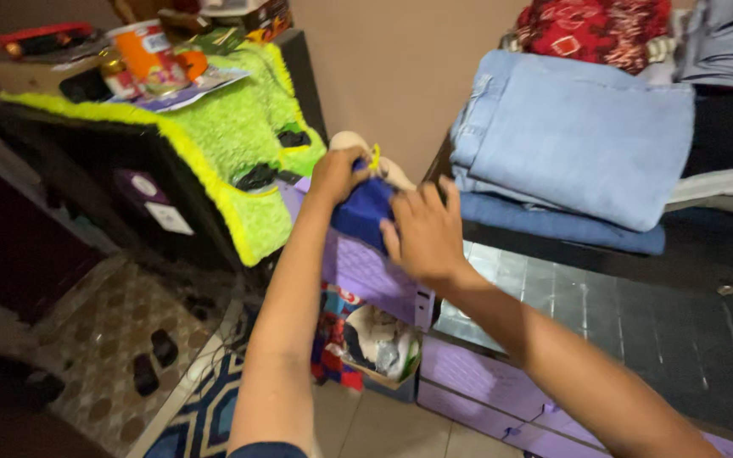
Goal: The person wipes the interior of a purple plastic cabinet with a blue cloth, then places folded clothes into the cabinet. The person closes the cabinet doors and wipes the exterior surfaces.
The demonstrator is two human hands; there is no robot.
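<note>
Both of my hands reach forward to a blue cloth item (365,210) with a yellow tag, at the top of a purple plastic drawer unit (377,276). My left hand (337,172) grips its upper left edge. My right hand (424,231) presses flat on its right side with the fingers spread. A beige cloth piece (393,170) shows just behind the blue one.
Folded light-blue jeans (574,136) lie stacked on a dark surface (706,254) at the right, with red patterned cloth (591,30) behind. A lime-green fuzzy cover (239,127) drapes a dark cabinet at left, carrying an orange container (142,51). Clothes fill an open drawer (379,343) below.
</note>
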